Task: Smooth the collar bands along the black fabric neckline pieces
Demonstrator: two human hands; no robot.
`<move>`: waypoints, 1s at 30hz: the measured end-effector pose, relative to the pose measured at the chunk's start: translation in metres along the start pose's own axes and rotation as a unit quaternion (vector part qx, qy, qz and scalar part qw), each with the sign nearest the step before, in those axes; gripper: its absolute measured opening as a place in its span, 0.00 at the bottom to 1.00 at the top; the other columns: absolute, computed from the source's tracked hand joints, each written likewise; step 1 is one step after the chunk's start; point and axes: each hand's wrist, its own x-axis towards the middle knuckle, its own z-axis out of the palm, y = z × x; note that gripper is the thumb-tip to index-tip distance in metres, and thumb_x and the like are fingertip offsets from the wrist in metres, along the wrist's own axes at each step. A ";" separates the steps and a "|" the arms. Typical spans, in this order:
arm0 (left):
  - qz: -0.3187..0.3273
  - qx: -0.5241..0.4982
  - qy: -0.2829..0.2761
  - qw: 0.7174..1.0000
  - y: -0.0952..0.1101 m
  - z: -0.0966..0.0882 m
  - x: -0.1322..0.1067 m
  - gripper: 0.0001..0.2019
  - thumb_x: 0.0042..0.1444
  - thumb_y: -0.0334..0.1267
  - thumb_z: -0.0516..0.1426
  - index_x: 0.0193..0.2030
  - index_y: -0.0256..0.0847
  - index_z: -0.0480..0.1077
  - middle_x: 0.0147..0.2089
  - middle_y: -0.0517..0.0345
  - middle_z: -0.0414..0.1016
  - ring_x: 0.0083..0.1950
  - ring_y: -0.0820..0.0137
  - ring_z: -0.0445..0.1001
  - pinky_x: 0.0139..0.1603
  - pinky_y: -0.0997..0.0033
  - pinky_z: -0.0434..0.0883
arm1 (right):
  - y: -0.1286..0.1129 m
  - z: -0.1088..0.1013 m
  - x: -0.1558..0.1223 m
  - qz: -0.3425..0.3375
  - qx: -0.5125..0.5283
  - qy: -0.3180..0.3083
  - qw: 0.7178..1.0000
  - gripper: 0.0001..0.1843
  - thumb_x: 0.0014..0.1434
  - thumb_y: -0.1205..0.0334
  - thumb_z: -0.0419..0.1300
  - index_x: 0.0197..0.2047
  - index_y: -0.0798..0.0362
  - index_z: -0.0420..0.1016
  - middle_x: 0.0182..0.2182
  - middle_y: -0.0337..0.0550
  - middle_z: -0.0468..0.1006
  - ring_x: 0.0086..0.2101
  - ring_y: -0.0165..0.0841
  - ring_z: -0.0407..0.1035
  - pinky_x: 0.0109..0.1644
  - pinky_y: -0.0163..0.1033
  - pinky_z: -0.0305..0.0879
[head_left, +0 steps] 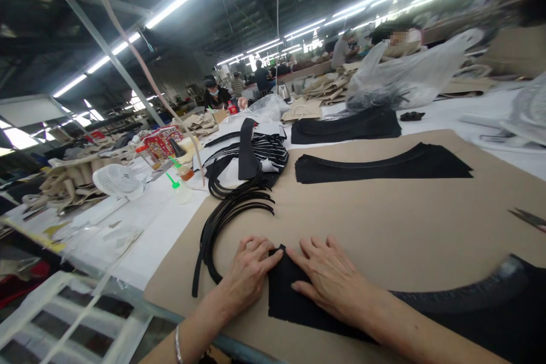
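My left hand (248,271) and my right hand (330,276) both press flat on a black fabric piece (294,301) lying on a brown cardboard sheet (384,222) at the near edge of the table. The fingers of both hands are stretched out, meeting at the upper left corner of the fabric. My right forearm lies across the fabric. A bundle of curved black strips (230,210) lies just left of my left hand.
Two stacks of black cut panels (384,166) (345,125) lie farther back. Scissors (529,219) rest at the right edge. A white fan (117,181), glue bottles (181,179), plastic bags (405,77) and paper patterns crowd the table. Other people work beyond.
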 end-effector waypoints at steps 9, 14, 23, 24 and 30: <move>-0.028 -0.043 0.037 0.998 0.002 0.002 0.003 0.22 0.55 0.21 0.45 0.51 0.43 0.70 0.53 0.55 0.74 0.58 0.63 0.65 0.60 0.52 0.52 | 0.026 -0.016 -0.037 0.066 0.075 0.000 0.995 0.22 0.59 0.64 0.58 0.57 0.54 0.66 0.50 0.50 0.71 0.51 0.45 0.63 0.56 0.56 0.51; -0.067 -0.069 0.048 0.994 0.004 -0.001 0.002 0.19 0.58 0.25 0.44 0.47 0.43 0.70 0.49 0.56 0.77 0.58 0.63 0.66 0.61 0.50 0.52 | 0.030 -0.011 -0.039 0.076 0.098 0.001 0.992 0.12 0.57 0.63 0.59 0.46 0.52 0.69 0.43 0.46 0.73 0.46 0.43 0.65 0.51 0.50 0.52; -0.199 -0.136 0.084 0.967 0.013 -0.011 0.007 0.14 0.66 0.46 0.46 0.45 0.46 0.70 0.46 0.58 0.77 0.50 0.64 0.73 0.58 0.56 0.63 | 0.032 -0.013 -0.034 0.088 0.106 0.001 0.990 0.05 0.54 0.62 0.60 0.36 0.51 0.70 0.39 0.43 0.74 0.43 0.40 0.66 0.46 0.45 0.53; -0.212 -0.142 0.090 0.963 0.011 -0.010 0.009 0.15 0.65 0.47 0.46 0.43 0.45 0.70 0.44 0.58 0.77 0.48 0.64 0.74 0.54 0.59 0.66 | 0.032 -0.014 -0.033 0.091 0.106 0.001 0.990 0.05 0.54 0.63 0.60 0.36 0.51 0.70 0.40 0.43 0.74 0.44 0.41 0.66 0.46 0.45 0.53; -0.279 -0.113 0.144 0.943 0.001 -0.003 0.015 0.14 0.55 0.39 0.54 0.47 0.38 0.64 0.44 0.49 0.73 0.47 0.58 0.74 0.47 0.54 0.70 | 0.031 -0.023 -0.033 0.120 0.112 -0.024 0.986 0.06 0.52 0.69 0.59 0.35 0.53 0.72 0.34 0.45 0.77 0.37 0.40 0.71 0.38 0.40 0.57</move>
